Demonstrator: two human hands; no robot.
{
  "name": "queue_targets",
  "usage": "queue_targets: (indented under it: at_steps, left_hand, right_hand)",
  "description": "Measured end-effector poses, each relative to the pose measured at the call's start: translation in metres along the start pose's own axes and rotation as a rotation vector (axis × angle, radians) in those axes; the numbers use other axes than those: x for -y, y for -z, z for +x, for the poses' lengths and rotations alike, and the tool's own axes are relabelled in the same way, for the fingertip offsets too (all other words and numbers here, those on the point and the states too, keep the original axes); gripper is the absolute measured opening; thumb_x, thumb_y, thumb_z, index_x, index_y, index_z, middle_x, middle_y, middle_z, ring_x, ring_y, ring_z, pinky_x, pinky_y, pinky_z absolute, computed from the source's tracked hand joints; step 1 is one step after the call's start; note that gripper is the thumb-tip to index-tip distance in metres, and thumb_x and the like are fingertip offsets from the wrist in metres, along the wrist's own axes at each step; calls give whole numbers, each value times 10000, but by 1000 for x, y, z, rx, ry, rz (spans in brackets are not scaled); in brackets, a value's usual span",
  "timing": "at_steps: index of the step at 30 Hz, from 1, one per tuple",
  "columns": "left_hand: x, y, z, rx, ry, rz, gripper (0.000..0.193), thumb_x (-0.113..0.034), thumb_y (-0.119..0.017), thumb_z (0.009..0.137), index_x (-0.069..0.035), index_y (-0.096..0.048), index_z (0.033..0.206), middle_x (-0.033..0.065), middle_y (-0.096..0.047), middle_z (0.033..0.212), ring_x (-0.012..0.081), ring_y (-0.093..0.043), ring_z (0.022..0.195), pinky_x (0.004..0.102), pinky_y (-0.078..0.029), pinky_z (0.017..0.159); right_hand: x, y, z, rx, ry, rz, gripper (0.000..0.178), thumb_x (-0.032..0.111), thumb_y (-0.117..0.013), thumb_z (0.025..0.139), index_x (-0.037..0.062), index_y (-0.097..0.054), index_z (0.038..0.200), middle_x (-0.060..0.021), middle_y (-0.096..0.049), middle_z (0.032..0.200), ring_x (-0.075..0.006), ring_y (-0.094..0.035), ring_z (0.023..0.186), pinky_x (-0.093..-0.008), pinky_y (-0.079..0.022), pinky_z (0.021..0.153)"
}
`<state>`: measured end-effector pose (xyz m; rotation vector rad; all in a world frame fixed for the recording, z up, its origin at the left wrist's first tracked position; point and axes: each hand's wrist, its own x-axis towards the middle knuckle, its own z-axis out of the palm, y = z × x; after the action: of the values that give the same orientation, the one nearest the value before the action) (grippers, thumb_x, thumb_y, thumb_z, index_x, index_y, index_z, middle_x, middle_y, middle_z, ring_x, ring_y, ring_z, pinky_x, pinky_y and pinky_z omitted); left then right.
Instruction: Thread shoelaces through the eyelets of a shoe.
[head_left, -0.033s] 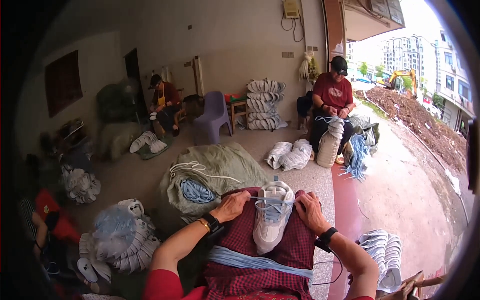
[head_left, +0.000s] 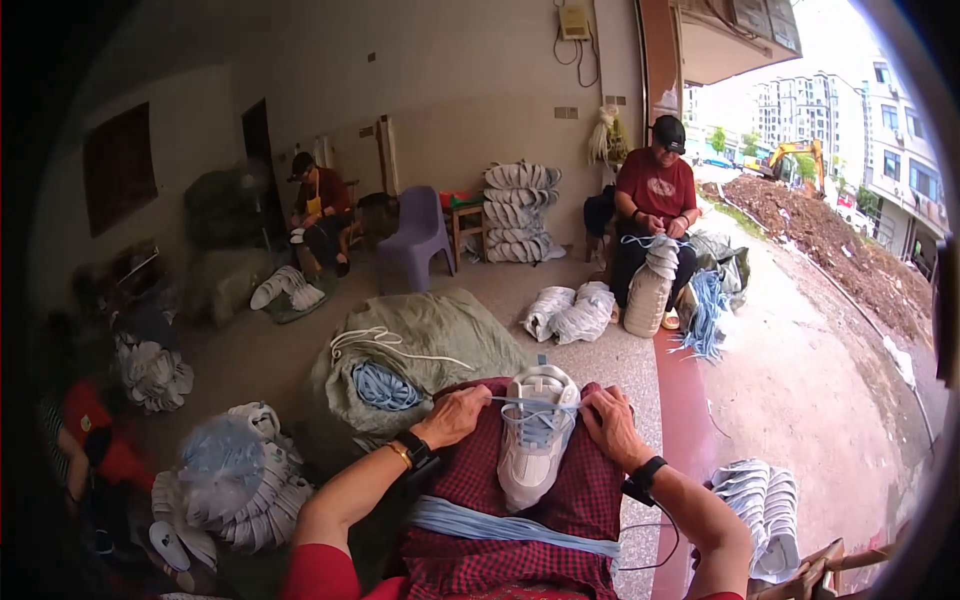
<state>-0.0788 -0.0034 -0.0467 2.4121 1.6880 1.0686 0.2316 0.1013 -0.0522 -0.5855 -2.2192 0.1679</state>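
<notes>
A white sneaker (head_left: 525, 472) rests on my lap on a red-and-black checked cloth (head_left: 462, 472), its toe toward me. Light blue shoelace (head_left: 538, 428) runs through its eyelets. My left hand (head_left: 455, 416), fingers closed, pinches one lace end to the left of the shoe. On the other side my right hand (head_left: 614, 428) pinches the opposite end, so the lace stretches across the shoe's upper part. A bundle of light blue laces (head_left: 515, 525) lies across my lap, nearer to me than the toe.
Beyond my left hand sits a green sack (head_left: 455, 325) with coiled blue cord. Stacked shoe uppers (head_left: 270, 505) lie at left, more uppers (head_left: 755, 510) at right. A purple chair (head_left: 420, 235) and two seated co-workers are farther back; one person (head_left: 655, 190) handles blue laces.
The whole view has shifted slightly, so the scene sits a little farther left. Both hands still hold the lace taut across the shoe.
</notes>
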Motion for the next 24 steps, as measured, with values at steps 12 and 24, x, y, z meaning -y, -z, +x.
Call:
queue_targets:
  at_steps: [12, 24]
  left_hand:
    - [9, 7, 5, -26, 2, -2, 85, -45, -458, 984, -15, -530, 1016, 196, -652, 924, 409, -646, 912, 456, -518, 777]
    - [-16, 55, 7, -211, -64, 34, 653, -201, -730, 868, -60, -443, 1437, 170, -612, 1091, 348, -637, 1053, 480, -483, 922]
  right_hand:
    - [4, 1, 21, -18, -19, 56, 77, 91, -668, 860, 67, -621, 916, -108, -629, 901, -321, -555, 931, -443, -417, 819]
    - [7, 2, 14, -26, -39, 48, 52, -13, -609, 848, 17, -567, 855, -148, -582, 842, -346, -526, 856, -441, -418, 814]
